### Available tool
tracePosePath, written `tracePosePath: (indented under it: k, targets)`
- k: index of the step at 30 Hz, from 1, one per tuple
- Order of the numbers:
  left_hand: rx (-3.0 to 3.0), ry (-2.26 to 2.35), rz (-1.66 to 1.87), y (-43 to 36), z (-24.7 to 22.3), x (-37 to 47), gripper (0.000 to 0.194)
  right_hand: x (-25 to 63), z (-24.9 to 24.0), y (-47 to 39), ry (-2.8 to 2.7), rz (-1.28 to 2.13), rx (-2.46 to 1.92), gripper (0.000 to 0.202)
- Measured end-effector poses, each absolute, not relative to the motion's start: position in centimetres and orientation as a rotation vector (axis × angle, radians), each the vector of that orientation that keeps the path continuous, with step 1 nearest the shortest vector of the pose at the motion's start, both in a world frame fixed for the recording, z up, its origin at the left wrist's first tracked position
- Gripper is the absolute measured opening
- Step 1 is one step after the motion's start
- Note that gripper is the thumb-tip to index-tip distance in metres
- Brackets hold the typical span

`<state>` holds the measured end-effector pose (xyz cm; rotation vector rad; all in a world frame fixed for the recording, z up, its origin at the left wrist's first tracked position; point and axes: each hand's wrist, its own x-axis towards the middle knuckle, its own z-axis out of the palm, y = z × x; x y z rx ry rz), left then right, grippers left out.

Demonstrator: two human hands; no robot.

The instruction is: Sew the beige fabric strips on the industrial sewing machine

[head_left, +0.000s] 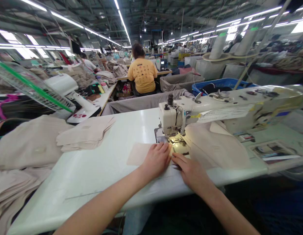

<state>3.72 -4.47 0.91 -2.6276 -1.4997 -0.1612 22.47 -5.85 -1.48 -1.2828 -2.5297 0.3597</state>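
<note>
A small beige fabric piece (137,154) lies flat on the pale table, its right part under my left hand (157,159). That hand's fingers are pressed together on the cloth, just in front of the sewing machine (173,114). My right hand (190,169) is close beside it, fingers together and bent, the fingertips at the cloth's right edge near the lit metal plate (181,147). What the right fingertips pinch, if anything, is too small to make out. A larger beige fabric piece (216,148) lies to the right of the needle area, beneath the machine arm.
Stacked beige pieces (84,132) lie on the table's left, beside a bigger fabric pile (31,142). A white fan (62,85) stands behind them. Ahead, a person in a yellow shirt (142,75) sits facing away. A tray of small tools (274,151) is at the right.
</note>
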Motion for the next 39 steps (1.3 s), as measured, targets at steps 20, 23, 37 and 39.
tracePosePath:
  k: [20,23,37,39]
  targets:
    - [-2.611,-1.557,-0.230,-3.1,0.7,3.1,0.034,21.9,-0.7,-4.4,-2.487,0.425,-1.345,0.053]
    - [-2.610,-1.553,-0.243,-3.2,0.7,3.2,0.032,21.9,-0.7,-4.4,-2.485,0.431,-1.342,0.053]
    - [-2.615,-1.479,-0.304,-3.7,0.2,3.0,0.031,22.0,0.0,-4.3,-2.538,0.426,-1.330,0.051]
    - [-2.647,-1.428,-0.299,-4.5,0.0,3.1,0.027,22.3,-0.5,-4.7,-2.543,0.418,-1.317,0.055]
